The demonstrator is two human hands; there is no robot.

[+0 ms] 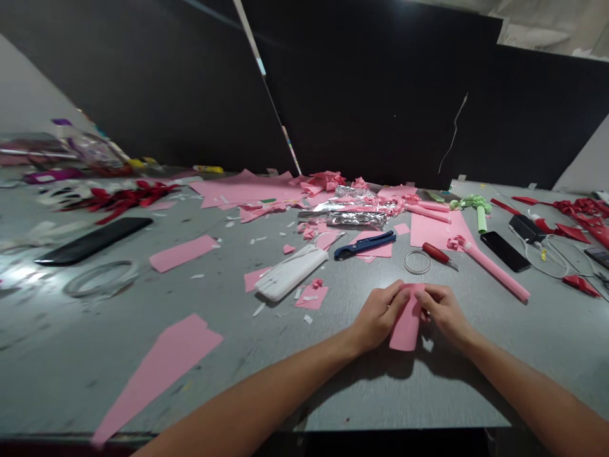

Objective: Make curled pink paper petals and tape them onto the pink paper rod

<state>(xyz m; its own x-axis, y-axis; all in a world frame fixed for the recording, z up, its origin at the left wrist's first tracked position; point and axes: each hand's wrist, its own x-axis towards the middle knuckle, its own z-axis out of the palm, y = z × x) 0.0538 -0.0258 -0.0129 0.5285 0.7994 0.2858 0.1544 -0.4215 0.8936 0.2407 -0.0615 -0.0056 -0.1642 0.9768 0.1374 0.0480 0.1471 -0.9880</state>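
Observation:
A piece of pink paper [406, 327], curved along its length, is held above the near part of the table. My left hand [378, 314] pinches its upper left edge, thumb in front. On the opposite edge, my right hand [442, 311] grips it the same way, with its lower fingers partly hidden. Just beyond my hands lie a ring of wire [406, 261] and a red-handled tool [435, 253] with a short metal tip. A pink paper tube [497, 271] with a crumpled end rests to the right of them.
Blue cutters [365, 245] and a white oblong pack [291, 273] lie ahead on the grey table [266, 381]. Foil [356, 219] and pink scraps pile against the black panel [371, 89]. A phone [504, 251] and cables are right; cut pink paper [164, 368] is left.

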